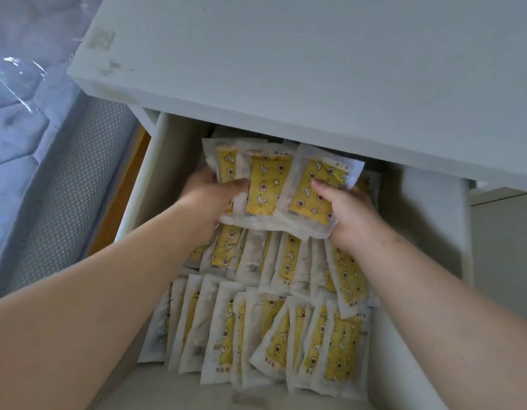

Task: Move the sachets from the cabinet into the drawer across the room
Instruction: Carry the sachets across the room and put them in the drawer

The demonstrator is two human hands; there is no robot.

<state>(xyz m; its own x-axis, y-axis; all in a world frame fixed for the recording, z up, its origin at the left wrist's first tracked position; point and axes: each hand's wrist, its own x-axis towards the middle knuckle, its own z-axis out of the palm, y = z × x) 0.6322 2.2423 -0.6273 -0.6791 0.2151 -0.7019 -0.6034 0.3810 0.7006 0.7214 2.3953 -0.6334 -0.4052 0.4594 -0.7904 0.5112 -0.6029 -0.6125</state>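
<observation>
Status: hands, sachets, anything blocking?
Hands: left hand and right hand both grip one bundle of yellow-patterned plastic sachets. Bundle above open white drawer, which holds rows of like sachets. Overhead, white top panel overhangs drawer's back.

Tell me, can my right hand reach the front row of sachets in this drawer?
Likely yes for reach: the front row lies uncovered in the open drawer, but the right hand is busy gripping a bundle of sachets.

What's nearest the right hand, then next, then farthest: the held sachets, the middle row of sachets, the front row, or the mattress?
1. held sachets, gripped in the right hand itself.
2. middle row, just under that hand.
3. front row, lower down, nearest the camera.
4. mattress, far off on the left.
</observation>
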